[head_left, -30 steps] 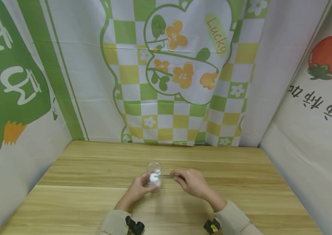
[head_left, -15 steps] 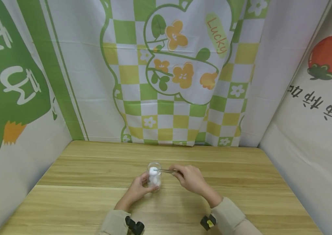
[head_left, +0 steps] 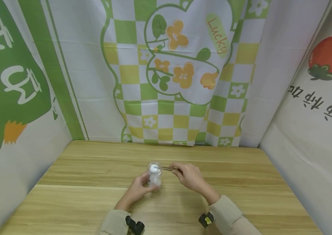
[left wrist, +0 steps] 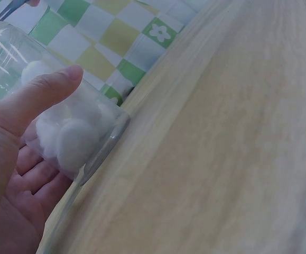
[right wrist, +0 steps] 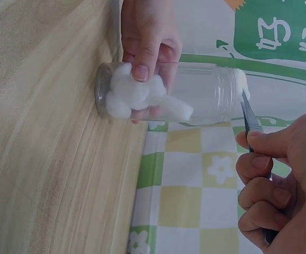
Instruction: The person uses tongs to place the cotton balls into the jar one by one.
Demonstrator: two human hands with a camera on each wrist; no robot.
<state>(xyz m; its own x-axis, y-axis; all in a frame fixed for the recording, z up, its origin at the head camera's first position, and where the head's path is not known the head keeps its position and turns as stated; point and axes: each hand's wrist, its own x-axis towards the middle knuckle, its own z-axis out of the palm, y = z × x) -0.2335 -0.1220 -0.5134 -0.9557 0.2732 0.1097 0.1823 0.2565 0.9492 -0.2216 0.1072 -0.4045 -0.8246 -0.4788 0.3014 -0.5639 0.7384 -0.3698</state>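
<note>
My left hand (head_left: 138, 189) holds a clear jar (right wrist: 200, 95) upright on the wooden table, thumb on one side and fingers on the other. Several white cotton balls (right wrist: 134, 92) lie in its lower part. In my right hand (head_left: 190, 178) is a pair of metal tweezers (right wrist: 249, 119), pinched near the thumb and forefinger. Its tips grip another cotton ball (right wrist: 241, 82) right at the jar's mouth. In the right wrist view this ball shows at the rim's outer side; whether it touches the rim, I cannot tell.
The wooden table (head_left: 95, 202) reaches back to a checked green, yellow and white curtain (head_left: 166, 107). Printed cloth walls (head_left: 307, 130) stand along both sides. A small black camera (head_left: 135, 226) sits on each wrist.
My right hand has moved up and slightly left in the head view. The cotton ball in the tweezers has gone from in front of the jar to its mouth. The left hand stays put.
</note>
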